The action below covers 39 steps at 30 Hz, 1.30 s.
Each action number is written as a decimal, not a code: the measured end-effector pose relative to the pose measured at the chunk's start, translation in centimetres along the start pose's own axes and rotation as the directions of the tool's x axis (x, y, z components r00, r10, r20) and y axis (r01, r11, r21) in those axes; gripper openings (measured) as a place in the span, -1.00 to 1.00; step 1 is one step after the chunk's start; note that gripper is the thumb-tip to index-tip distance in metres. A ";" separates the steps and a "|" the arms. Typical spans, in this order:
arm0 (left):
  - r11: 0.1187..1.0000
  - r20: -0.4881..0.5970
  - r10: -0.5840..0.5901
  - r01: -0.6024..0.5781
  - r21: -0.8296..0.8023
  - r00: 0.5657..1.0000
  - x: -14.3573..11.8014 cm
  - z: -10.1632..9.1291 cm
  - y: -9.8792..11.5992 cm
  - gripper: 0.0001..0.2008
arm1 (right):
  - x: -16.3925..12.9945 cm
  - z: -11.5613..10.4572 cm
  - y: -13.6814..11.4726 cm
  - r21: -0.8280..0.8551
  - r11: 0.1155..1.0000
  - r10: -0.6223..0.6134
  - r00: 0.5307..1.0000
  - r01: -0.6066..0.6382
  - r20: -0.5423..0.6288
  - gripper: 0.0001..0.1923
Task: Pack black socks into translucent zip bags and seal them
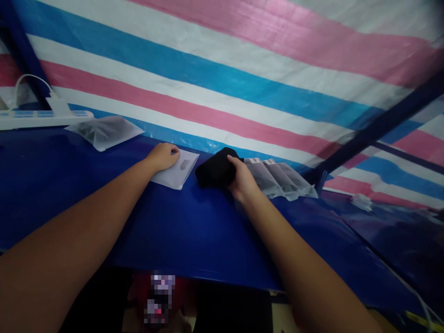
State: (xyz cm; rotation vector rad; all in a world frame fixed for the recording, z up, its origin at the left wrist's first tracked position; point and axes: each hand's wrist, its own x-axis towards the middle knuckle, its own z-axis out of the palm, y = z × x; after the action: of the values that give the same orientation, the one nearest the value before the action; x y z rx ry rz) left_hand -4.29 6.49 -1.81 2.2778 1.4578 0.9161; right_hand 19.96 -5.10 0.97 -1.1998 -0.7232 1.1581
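A filled frosted bag (pixel 107 129) is sitting left of the left hand (pixel 164 157), which is resting half-curled on a labelled pouch (pixel 180 173) on the desk (pixel 194 240), can't tell if it's pinching it. Next, a black bundle (pixel 215 172) is being gripped by the right hand (pixel 242 179), thumb on top, with three bagged items (pixel 275 178) lying just right of it.

A black bundle (pixel 215 172) is held just right of a frosted plastic bag (pixel 175 176), which lies flat, printed label (pixel 184 164) up.
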 end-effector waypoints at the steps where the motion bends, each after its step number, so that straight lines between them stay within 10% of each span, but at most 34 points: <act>1: 0.999 -0.007 -0.033 0.032 -0.040 0.999 0.1 0.0 -0.1 -0.77 | 0.0 0.0 0.0 -0.003 1.000 -0.001 1.000 0.001 0.001 -0.62; 6: 0.966 -0.069 -0.186 0.170 -0.193 0.980 0.3 -0.5 -0.5 -0.74 | 0.0 0.0 0.0 -0.001 1.000 -0.003 1.000 0.003 -0.006 -0.62; 16: 0.933 0.266 0.127 -0.206 0.294 0.956 -0.1 -0.1 1.5 -0.44 | -0.5 0.3 -0.2 0.015 0.999 0.051 0.999 -0.051 0.003 -0.67; 22: 0.954 0.285 0.151 -0.215 0.208 0.946 -1.1 0.8 3.9 -0.44 | -1.0 0.7 -0.3 -0.005 0.997 0.083 0.995 -0.083 0.062 -0.68; 29: 0.950 -0.013 0.236 -0.234 -0.206 0.972 -1.8 0.2 7.5 -0.62 | -1.0 0.5 -0.2 -0.058 0.998 0.000 0.993 0.007 0.122 -0.57; 39: 0.909 0.186 0.216 -0.128 -0.396 0.959 -3.6 -0.1 11.1 -0.35 | -1.1 0.8 -0.4 -0.063 0.974 -0.214 0.975 0.217 0.058 -0.42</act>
State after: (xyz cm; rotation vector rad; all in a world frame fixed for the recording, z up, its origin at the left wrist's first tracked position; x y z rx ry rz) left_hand 2.41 -1.69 3.05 2.1528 0.9008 0.8649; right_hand 19.06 -5.85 1.70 -1.1219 -0.9155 0.9924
